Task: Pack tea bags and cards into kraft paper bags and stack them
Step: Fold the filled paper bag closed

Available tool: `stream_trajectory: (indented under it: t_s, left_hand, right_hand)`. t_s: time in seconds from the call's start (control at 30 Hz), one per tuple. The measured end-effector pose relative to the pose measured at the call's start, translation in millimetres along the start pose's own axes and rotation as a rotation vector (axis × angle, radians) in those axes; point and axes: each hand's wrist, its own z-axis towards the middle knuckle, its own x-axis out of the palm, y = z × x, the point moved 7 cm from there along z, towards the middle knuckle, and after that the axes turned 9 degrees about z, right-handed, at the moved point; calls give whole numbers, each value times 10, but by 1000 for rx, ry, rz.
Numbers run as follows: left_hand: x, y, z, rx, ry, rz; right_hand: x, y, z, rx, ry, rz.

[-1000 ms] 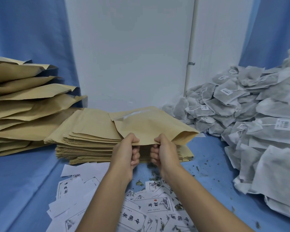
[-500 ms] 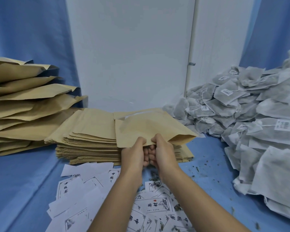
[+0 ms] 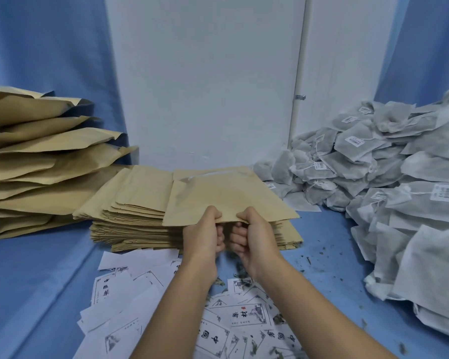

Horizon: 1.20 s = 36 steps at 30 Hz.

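One camera on the head looks forward and down, close over the left hand [image 3: 204, 238] and right hand [image 3: 255, 237], toward the wall [image 3: 205, 86].

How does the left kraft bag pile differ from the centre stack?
The left pile is taller, its bags bulging and loosely fanned; the centre stack is lower, its bags flat and tightly layered. The left hand and right hand pinch the top bag at the centre stack; nothing touches the left pile. Both are plain kraft paper on blue cloth.
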Motion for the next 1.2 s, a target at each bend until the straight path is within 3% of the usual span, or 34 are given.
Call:
stream_trajectory:
  t_s: [0.13, 0.3, 0.43, 0.6, 0.77, 0.93, 1.07, 1.2]
  left_hand:
    - [33, 25, -30, -14, 60, 51]
    - [-74, -12, 31, 1, -35, 19]
    - [56, 50, -11, -38, 114, 82]
    - [-39, 24, 35, -5, -8, 53]
    - [50, 78, 10, -38, 89, 132]
    - [-57, 29, 54, -4, -9, 84]
    - [61, 105, 9, -60, 107, 103]
    - [-20, 56, 38, -24, 14, 35]
  right_hand:
    - [49, -66, -41, 34, 58, -178]
    - [-12, -61, 4, 8, -21, 20]
    - [-23, -75, -13, 14, -9, -94]
    - [-63, -61, -4, -9, -60, -32]
    - [-40, -78, -25, 72, -2, -82]
    - [-108, -49, 16, 1, -83, 5]
    - [-55, -78, -8, 54, -19, -136]
    - [-51, -112, -19, 59, -19, -106]
